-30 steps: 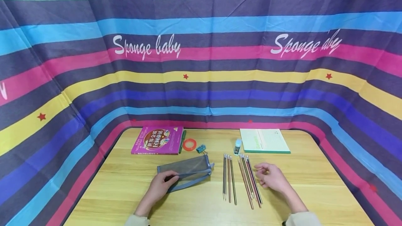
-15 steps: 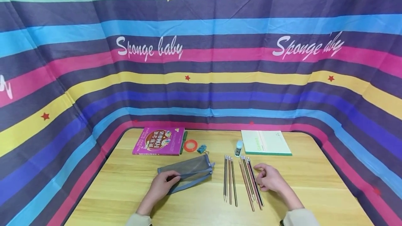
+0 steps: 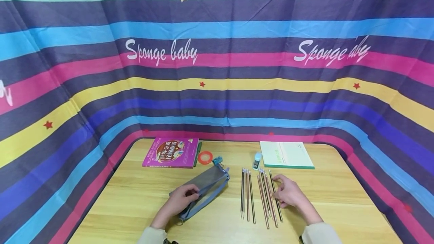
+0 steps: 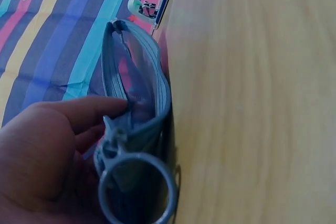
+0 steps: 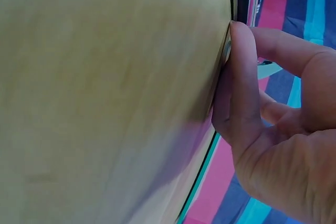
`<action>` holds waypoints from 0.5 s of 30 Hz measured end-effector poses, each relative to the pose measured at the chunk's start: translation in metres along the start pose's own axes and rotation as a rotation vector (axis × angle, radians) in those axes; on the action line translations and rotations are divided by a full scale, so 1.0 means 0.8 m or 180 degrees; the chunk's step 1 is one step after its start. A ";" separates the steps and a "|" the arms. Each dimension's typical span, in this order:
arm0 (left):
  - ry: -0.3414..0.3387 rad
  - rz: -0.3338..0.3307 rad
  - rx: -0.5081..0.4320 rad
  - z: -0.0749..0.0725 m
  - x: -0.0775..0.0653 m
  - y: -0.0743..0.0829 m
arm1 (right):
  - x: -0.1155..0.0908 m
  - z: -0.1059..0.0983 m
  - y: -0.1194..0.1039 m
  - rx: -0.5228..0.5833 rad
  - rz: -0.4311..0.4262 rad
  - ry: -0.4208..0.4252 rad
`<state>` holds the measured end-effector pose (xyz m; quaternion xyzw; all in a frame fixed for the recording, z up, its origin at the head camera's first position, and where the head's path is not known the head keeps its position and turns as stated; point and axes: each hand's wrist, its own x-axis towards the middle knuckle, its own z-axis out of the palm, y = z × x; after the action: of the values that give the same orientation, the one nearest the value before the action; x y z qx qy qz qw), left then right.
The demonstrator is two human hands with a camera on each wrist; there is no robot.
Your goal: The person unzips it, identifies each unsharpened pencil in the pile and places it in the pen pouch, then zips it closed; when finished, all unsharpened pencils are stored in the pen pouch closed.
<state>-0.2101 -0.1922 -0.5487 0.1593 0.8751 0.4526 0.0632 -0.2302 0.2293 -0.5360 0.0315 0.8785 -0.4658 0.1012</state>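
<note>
My left hand (image 3: 181, 199) grips the near end of a grey-blue mesh pencil case (image 3: 211, 185), tilted up on the table. In the left wrist view its zipped mouth gapes, with a ring (image 4: 137, 158) hanging at the near end and one fingertip at the mouth's edge. My right hand (image 3: 288, 192) pinches a dark pencil (image 3: 278, 210) at the right side of a bunch of pencils (image 3: 265, 199); thumb and forefinger come close together in the right wrist view. A second bunch of pencils (image 3: 246, 195) lies to the left of these, roughly parallel.
Toward the back left lie a purple book (image 3: 173, 153), a red tape ring (image 3: 205, 157) and a teal binder clip (image 3: 217, 160) behind the case. A small blue-capped bottle (image 3: 257, 161) and a pale green notebook (image 3: 286, 154) sit at the back right. A striped curtain (image 3: 230, 104) surrounds the table.
The left hand has turned the pencil case up on its side, widening its mouth. The right hand has shifted slightly left onto the pencils, and the dark pencil now lies apart from its bunch.
</note>
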 end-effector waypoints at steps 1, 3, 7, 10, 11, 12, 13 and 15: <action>-0.0021 -0.0038 -0.0055 0.000 0.001 -0.001 | 0.001 0.000 0.000 -0.0018 0.0005 -0.0004; -0.0051 -0.0113 -0.0176 0.001 0.002 -0.002 | 0.003 0.000 -0.001 -0.0059 0.0017 -0.0008; -0.0026 -0.0229 -0.0370 0.001 0.003 -0.004 | 0.006 -0.003 0.001 -0.0075 -0.0020 0.0027; 0.0014 -0.0263 -0.0419 0.001 0.003 -0.005 | 0.007 -0.007 0.004 0.0045 -0.0041 0.0026; 0.0016 -0.0273 -0.0440 0.002 0.003 -0.005 | 0.007 -0.009 0.005 0.0119 -0.0028 0.0018; 0.0015 -0.0287 -0.0463 0.002 0.003 -0.005 | 0.007 -0.011 0.005 0.0192 -0.0021 0.0015; 0.0015 -0.0300 -0.0492 0.002 0.003 -0.005 | 0.006 -0.012 0.005 0.0265 -0.0028 0.0001; 0.0023 -0.0322 -0.0537 0.002 0.003 -0.005 | 0.004 -0.016 0.002 0.0427 -0.0069 -0.0056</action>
<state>-0.2129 -0.1924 -0.5530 0.1073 0.8411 0.5214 0.0960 -0.2352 0.2406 -0.5309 0.0246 0.8447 -0.5250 0.1015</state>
